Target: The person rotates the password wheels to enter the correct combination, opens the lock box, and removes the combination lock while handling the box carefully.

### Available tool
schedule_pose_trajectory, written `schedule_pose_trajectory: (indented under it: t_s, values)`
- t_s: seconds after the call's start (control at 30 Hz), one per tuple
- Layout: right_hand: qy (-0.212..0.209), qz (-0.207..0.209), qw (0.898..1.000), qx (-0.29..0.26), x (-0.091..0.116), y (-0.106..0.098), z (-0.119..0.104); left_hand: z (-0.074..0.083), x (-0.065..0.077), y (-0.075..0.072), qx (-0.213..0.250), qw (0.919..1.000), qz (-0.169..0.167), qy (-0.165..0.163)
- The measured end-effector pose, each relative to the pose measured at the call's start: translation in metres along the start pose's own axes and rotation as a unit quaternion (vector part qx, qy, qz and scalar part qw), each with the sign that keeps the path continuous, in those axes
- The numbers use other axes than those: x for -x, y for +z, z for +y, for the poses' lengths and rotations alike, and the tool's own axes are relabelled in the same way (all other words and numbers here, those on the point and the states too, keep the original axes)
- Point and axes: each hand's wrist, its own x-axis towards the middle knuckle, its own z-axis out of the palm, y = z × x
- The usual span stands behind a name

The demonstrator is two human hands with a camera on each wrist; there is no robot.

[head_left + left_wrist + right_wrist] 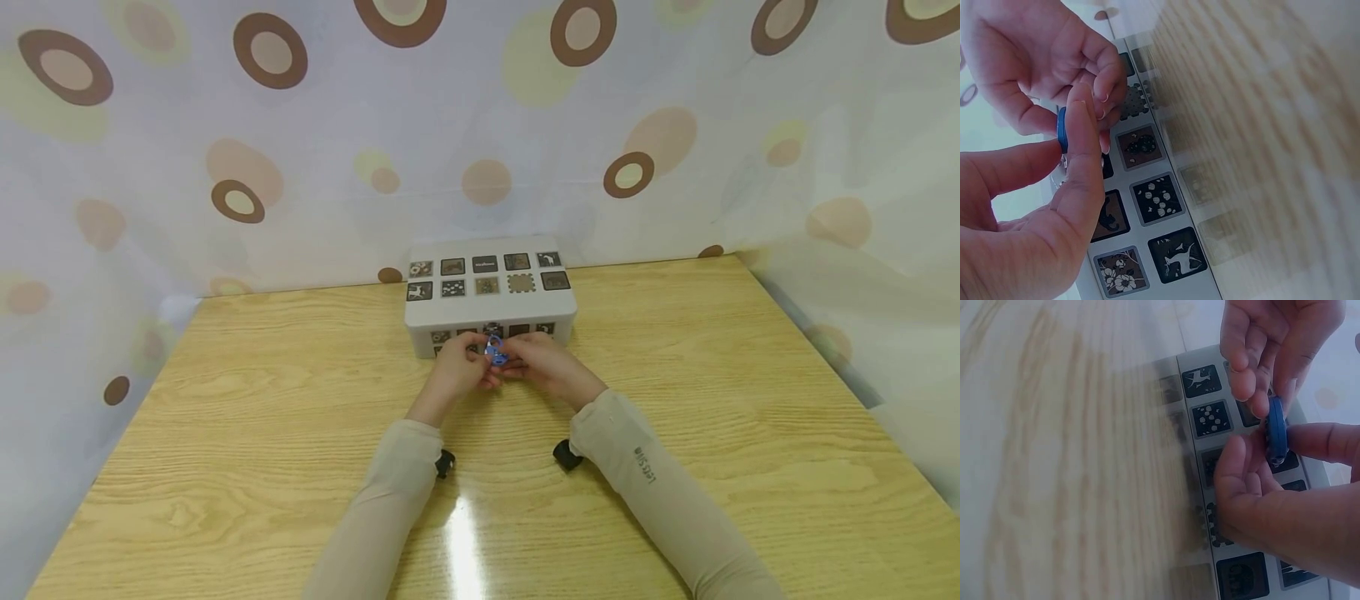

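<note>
Between both hands, a small blue padlock (496, 351) is held just in front of the latch (492, 328) of a white box (487, 312). My left hand (456, 367) pinches it between thumb and index finger; the left wrist view shows the thin blue edge (1062, 130) there. From the other side, my right hand (550, 365) grips the padlock (1277, 431) between its thumb and bent fingers. The fingers partly cover the padlock and the box's front.
The box stands at the back of a wooden table (285, 433), close to a dotted cloth (322, 167). Dark picture squares decorate its lid (486, 310) and front. A black wrist strap part (567, 455) shows below the right sleeve (660, 492).
</note>
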Motion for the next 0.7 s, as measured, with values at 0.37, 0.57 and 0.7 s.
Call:
schedule_pose_trajectory:
  t_s: [0.37,0.57,0.7]
  values:
    - [0.008,0.014,1.0,0.01,-0.002,0.0003,0.0019,-0.0002,-0.0003,-0.0004,0.004,1.0,-0.001,-0.005]
    - [0.002,0.012,1.0,0.019,-0.0036,-0.0001,0.0031,0.0012,0.0,-0.0005,0.008,0.9999,0.0,-0.007]
    - [0.002,0.008,1.0,0.027,-0.0042,0.0,0.0041,0.0012,-0.0002,-0.0001,0.012,0.9998,0.0,-0.013]
